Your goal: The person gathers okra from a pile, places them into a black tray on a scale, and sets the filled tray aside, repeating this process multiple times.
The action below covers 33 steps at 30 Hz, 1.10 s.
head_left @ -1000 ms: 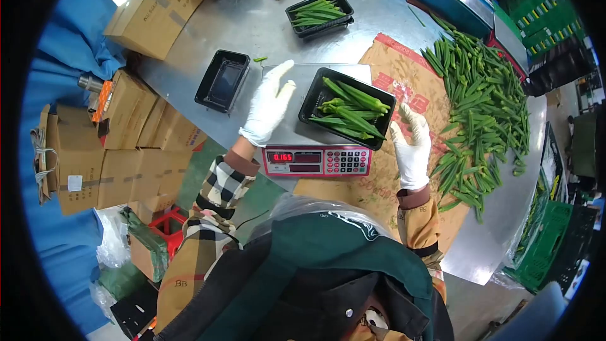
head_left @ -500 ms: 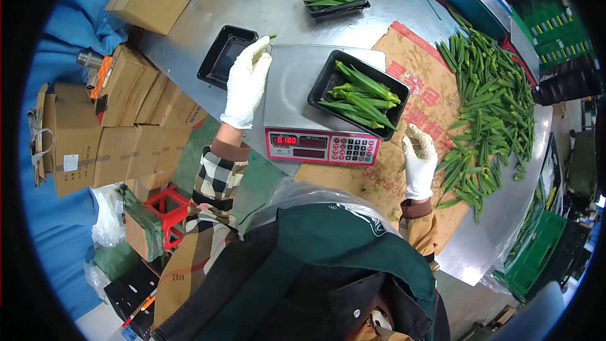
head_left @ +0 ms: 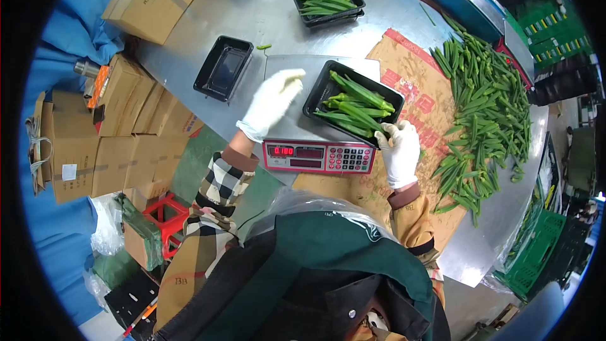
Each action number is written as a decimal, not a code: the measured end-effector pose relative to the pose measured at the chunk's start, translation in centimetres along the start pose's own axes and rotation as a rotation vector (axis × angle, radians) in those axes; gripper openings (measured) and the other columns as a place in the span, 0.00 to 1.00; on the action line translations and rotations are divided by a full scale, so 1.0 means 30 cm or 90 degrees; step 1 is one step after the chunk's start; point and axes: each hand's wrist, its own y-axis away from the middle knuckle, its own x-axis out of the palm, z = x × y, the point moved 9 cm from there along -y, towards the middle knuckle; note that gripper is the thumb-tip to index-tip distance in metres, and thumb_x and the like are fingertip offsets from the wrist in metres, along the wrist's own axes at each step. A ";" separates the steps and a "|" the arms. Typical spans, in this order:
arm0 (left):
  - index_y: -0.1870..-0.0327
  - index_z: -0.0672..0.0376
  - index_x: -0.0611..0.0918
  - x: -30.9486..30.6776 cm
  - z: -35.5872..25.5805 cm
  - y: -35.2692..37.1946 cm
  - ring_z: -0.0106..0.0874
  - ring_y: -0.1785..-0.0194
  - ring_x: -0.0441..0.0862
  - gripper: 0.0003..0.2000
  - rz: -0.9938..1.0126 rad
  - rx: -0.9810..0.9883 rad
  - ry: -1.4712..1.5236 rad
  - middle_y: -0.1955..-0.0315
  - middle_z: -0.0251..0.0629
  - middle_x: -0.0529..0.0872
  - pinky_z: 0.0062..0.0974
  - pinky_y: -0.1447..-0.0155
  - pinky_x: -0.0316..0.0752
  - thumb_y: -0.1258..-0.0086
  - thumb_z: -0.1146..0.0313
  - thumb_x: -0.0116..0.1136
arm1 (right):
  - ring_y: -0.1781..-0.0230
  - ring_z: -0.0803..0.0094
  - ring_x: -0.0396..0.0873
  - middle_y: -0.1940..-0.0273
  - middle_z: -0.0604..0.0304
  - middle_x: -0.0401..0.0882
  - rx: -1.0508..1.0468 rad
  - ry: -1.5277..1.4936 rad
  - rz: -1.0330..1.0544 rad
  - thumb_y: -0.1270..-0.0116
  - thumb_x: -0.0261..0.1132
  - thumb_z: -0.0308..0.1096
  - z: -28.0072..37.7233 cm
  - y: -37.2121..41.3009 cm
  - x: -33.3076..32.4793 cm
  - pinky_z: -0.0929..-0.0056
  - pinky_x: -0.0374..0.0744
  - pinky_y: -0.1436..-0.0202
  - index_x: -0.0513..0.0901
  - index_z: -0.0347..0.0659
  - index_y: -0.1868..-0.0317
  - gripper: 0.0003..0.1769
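A black tray of okra (head_left: 322, 87) rests on the scale (head_left: 284, 69), whose red display shows a reading that looks like 0.180. Over the left part of the scale is my left hand (head_left: 273, 106), white-gloved, its fingers stretched toward the tray with nothing visible in them. My right hand (head_left: 401, 155), gloved as well, has its thumb and fingers closed at the tray's lower right corner. A short okra piece (head_left: 264, 47) lies on the metal table behind the scale. To the left sits an empty black tray (head_left: 223, 68).
Loose okra (head_left: 486, 107) is heaped at the right, partly on a flat cardboard sheet (head_left: 416, 63). Another filled tray (head_left: 328, 3) stands at the back. Cardboard boxes (head_left: 117, 151) and a red stool (head_left: 167, 218) are on the left; a green crate (head_left: 536, 256) is at lower right.
My left hand has let go of the okra piece and moved right, over the scale. My right hand has moved up and left onto the tray's corner.
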 end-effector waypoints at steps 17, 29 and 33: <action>0.50 0.70 0.77 0.101 0.028 -0.322 0.31 0.74 0.85 0.11 0.201 -0.111 -0.071 0.68 0.43 0.85 0.29 0.72 0.84 0.27 0.73 0.51 | 0.49 0.61 0.80 0.51 0.53 0.82 0.169 -0.289 -0.137 0.37 0.68 0.20 -0.265 0.157 -0.059 0.67 0.78 0.40 0.85 0.36 0.45 0.18; 0.53 0.69 0.76 -0.026 0.386 -0.668 0.62 0.66 0.88 0.08 -0.019 -0.371 0.145 0.60 0.61 0.85 0.54 0.71 0.85 0.30 0.79 0.50 | 0.48 0.67 0.80 0.51 0.56 0.79 0.328 -0.374 -0.114 0.35 0.65 0.16 -0.418 0.373 0.046 0.72 0.78 0.39 0.85 0.31 0.46 0.16; 0.46 0.63 0.73 0.007 0.488 -0.779 0.64 0.61 0.85 0.13 -0.106 -0.421 0.286 0.53 0.63 0.81 0.65 0.66 0.84 0.31 0.81 0.49 | 0.48 0.68 0.80 0.51 0.57 0.79 0.345 -0.373 -0.109 0.35 0.65 0.16 -0.421 0.384 0.048 0.73 0.79 0.40 0.85 0.31 0.46 0.17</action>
